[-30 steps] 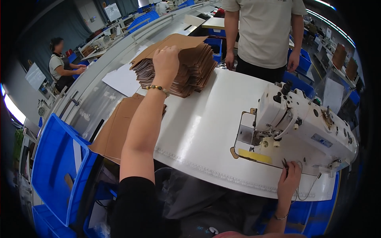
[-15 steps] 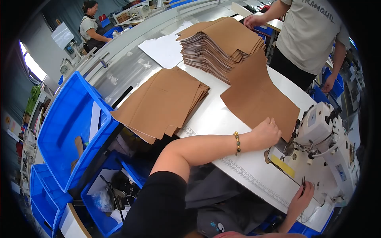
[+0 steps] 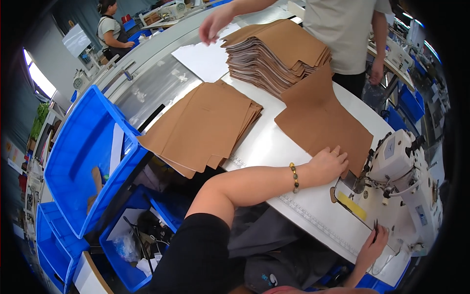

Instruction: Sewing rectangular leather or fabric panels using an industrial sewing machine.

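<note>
One brown sheet (image 3: pixel 320 122) lies flat by the white sewing machine (image 3: pixel 401 181), not yet under its needle, while a tall pile of brown sheets (image 3: pixel 274 51) waits far past the fingers. The left hand (image 3: pixel 328 165) lies flat on the sheet's near edge, fingers (image 3: pixel 339 153) straight and a little spread, pressing, not gripping. The right hand (image 3: pixel 372 245) touches the machine's front; its fingers look curled, but whether they pinch anything I cannot tell.

We are sliding the brown sheet (image 3: pixel 323 122) off the big stack (image 3: pixel 274 49) with our left hand (image 3: pixel 328 164), toward the sewing machine (image 3: pixel 406 176).
</note>
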Demonstrator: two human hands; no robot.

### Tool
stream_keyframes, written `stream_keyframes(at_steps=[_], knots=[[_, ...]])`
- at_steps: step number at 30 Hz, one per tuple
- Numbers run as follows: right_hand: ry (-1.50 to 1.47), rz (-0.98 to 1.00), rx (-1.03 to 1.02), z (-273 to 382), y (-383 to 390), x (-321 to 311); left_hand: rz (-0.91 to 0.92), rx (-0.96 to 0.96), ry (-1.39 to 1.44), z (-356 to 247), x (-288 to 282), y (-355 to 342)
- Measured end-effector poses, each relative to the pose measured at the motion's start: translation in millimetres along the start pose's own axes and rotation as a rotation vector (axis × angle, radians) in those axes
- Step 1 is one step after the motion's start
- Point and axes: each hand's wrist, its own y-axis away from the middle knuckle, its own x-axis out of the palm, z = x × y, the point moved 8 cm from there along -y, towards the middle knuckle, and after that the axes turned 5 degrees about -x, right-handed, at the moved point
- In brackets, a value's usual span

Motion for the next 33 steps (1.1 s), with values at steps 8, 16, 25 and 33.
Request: stream_keyframes(at_steps=[8, 16, 25, 33], knots=[[-0.049, -0.026, 0.021, 3.9, 4.8, -4.7, 0.106, 0.204, -0.15, -44.3, -14.1, 21.9], [-0.091, -0.069, -0.014, 26.7, -8.4, -15.9, 0.076, 0.403, 0.012, -81.1, -38.3, 37.6], [-0.212, -0.005, -0.36, 109.0, -30.6, -22.7, 0.119, 0.337, 0.148, -83.3, -49.2, 27.0], [-0.102, 0.046, -0.604, 110.6, -49.3, -10.9, 0.116, 0.234, 0.431, -68.1, -68.8, 16.4]])
